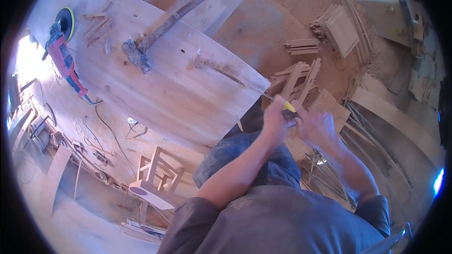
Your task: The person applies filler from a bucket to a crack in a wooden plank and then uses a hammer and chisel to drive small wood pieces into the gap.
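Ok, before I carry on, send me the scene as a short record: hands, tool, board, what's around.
Left hand: holding yellow tool
Right hand: at the tool's rear end; grip unclear
Shaft: at the edge of the board; tip unclear
On board: hammer, red sander, strips
Left of person: chair-like frame

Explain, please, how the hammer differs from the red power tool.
Look: the red power tool has a round, yellow-edged disc; the hammer has a dark, blocky head.
Power: the red power tool shows a cord at its rear; the hammer has none.
Pose: the red power tool's disc end points away from the person; the hammer's head is its nearer end.
Both lie on the pale wooden panel, untouched.
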The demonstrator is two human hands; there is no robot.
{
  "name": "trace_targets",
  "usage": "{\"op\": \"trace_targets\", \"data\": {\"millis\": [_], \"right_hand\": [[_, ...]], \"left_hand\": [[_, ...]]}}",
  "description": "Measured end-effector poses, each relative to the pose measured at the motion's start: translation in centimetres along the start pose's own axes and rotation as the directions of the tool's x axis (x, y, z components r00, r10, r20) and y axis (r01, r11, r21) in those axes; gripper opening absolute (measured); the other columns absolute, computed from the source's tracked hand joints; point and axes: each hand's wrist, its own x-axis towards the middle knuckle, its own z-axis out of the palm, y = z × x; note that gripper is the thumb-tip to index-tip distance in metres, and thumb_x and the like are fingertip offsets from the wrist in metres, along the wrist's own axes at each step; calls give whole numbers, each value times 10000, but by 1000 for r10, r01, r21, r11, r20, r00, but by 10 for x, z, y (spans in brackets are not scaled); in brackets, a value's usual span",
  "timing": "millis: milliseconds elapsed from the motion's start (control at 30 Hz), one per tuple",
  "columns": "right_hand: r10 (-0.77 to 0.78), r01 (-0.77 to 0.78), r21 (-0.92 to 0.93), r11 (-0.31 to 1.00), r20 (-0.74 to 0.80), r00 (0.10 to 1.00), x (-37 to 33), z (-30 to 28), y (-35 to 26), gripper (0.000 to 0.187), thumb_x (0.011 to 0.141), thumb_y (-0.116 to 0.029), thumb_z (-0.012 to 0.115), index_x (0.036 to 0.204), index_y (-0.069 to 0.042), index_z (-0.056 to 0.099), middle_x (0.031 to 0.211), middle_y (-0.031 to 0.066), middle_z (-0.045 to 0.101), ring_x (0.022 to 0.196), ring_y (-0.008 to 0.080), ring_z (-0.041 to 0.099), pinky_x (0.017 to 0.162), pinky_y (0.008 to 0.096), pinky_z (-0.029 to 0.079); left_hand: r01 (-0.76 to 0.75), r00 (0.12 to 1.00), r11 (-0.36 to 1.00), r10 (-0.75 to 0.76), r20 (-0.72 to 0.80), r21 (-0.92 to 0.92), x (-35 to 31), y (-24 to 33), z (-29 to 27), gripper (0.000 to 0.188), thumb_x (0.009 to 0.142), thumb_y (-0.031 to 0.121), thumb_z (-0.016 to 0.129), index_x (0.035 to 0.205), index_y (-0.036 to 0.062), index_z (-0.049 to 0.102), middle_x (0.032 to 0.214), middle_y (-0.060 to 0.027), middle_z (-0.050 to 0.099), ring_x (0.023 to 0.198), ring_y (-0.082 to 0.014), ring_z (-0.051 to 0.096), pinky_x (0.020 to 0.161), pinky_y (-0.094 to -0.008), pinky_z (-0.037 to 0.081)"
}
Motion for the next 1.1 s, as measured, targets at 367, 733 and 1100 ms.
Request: {"op": "trace_targets", "data": {"millis": [367, 733, 1100], "right_hand": [[9, -8, -17, 1000, 77, 997, 24, -61, -43, 511, 853, -270, 710, 1347, -196, 600, 705, 171, 663, 683, 363, 691, 599, 505, 527], [103, -115, 71, 991, 152, 983, 30, -30, -41, 425, 904, -239, 644, 1328, -250, 619, 831, 183, 719, 797, 393, 713, 742, 515, 558], [3, 98, 564, 820, -175, 984, 46, 80, 7, 507, 871, -255, 720, 1368, -265, 619, 901, 146, 735, 793, 376, 715, 728, 494, 580]], "left_hand": [[-139, 990, 990, 139, -13, 8, 7, 27, -12, 202, 1034, 259, 487, 1012, 66, 542, 904, -116, 635, 803, -286, 703, 654, -425, 592], [-243, 968, 967, 247, -48, 71, 34, 8, -35, 158, 1007, 202, 456, 979, 65, 530, 858, -100, 590, 784, -259, 659, 676, -443, 593], [-208, 924, 952, 266, -273, 224, 44, -2, -31, 382, 1090, 392, 409, 1040, 44, 558, 920, -138, 658, 823, -269, 679, 737, -412, 597]]}}
